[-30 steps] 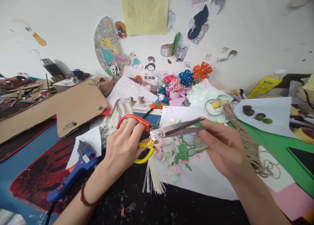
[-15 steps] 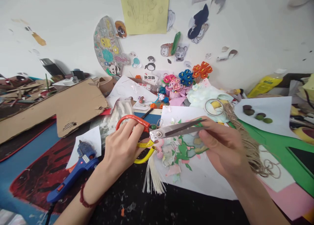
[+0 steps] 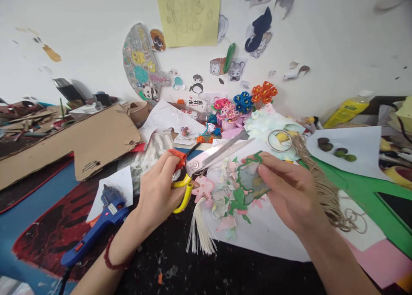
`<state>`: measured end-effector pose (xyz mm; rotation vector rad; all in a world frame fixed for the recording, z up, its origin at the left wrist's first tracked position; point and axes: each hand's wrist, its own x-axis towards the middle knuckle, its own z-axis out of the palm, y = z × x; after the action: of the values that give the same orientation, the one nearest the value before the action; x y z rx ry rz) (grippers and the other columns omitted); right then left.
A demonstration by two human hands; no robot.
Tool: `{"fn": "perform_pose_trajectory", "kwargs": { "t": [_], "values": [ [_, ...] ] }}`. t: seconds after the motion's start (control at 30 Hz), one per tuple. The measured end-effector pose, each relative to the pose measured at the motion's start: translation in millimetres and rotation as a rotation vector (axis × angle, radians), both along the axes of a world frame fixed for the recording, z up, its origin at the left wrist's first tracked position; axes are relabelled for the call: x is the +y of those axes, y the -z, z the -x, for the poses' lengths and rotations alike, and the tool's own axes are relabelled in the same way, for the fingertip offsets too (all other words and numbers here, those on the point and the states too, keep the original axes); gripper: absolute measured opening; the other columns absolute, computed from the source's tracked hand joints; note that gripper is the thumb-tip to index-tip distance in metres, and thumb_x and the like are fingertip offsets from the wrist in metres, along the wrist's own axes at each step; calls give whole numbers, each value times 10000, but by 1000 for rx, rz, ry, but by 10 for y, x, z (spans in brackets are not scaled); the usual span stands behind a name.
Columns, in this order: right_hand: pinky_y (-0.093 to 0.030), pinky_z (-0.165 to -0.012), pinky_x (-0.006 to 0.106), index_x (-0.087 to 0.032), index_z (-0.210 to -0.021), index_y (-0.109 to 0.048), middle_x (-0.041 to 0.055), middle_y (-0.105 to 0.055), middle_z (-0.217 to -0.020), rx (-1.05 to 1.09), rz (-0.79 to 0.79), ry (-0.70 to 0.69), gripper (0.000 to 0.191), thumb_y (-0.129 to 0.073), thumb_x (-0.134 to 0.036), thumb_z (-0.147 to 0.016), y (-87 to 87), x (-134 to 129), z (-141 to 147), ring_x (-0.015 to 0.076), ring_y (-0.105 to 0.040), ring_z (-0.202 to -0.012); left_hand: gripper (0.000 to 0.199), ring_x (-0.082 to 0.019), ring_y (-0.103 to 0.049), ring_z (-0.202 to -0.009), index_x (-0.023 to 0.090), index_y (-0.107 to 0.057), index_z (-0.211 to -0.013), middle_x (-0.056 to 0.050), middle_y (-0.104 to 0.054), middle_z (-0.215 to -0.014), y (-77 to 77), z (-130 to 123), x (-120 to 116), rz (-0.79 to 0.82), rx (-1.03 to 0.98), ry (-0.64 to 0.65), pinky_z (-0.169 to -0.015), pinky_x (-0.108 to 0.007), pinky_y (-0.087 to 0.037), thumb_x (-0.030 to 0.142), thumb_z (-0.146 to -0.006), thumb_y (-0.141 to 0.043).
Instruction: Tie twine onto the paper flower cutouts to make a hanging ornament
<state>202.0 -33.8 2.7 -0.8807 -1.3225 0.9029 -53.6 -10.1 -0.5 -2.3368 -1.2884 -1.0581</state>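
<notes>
My left hand (image 3: 157, 187) is closed around the handles of a pair of scissors (image 3: 206, 159), one handle red and the other yellow. Their blades are slightly parted and point up and to the right, apart from the other hand. Between thumb and fingers, my right hand (image 3: 289, 183) pinches a translucent cutout with a wavy green edge (image 3: 249, 183). Below it, green, pink and pale scraps (image 3: 227, 207) lie on a white sheet of paper (image 3: 273, 237). A pink flower shape (image 3: 204, 189) and a cream tassel (image 3: 201, 230) are close to the scissors.
At the left lies a blue hot glue gun (image 3: 96, 230), with cardboard (image 3: 106, 136) behind it. A twine bundle (image 3: 325, 192) and green sheet (image 3: 363, 192) are at the right. Small flowers (image 3: 243, 102) and a yellow bottle (image 3: 349, 109) stand near the wall.
The scissors have swung upward and left, away from the right hand and the cutout. The cutout now shows more fully, tilted upright in the right hand.
</notes>
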Motion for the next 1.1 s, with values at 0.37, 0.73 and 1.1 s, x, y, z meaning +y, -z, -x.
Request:
{"fn": "perform_pose_trajectory", "kwargs": {
  "t": [0.37,0.73,1.1],
  "values": [
    [-498,-695,301,-268,-876,-724,29,-670,-920,-76,-76,34,93,-646,-318,-881,-14,2,52,179,-598,-835,325,-260,-651,-819,171,-575,-1058,-95,-683,-966,121,135,165,286,262,-395,-564,-287,-398,451,-894,-580],
    [-486,-585,236,-215,-786,-658,23,-605,-805,-238,-27,-46,119,-650,-289,-879,-141,-63,99,145,-550,-739,173,-208,-657,-810,174,-661,-963,-71,-698,-922,-110,-3,-25,408,77,-121,-685,-308,-474,317,-940,-566],
    [-475,-613,248,-208,-803,-689,32,-641,-829,-325,-20,-115,149,-630,-308,-897,-138,-62,108,156,-565,-780,101,-87,-547,-600,167,-661,-818,10,-657,-698,-487,-543,-148,644,-480,381,-557,-219,-429,256,-859,-684]
  ]
}}
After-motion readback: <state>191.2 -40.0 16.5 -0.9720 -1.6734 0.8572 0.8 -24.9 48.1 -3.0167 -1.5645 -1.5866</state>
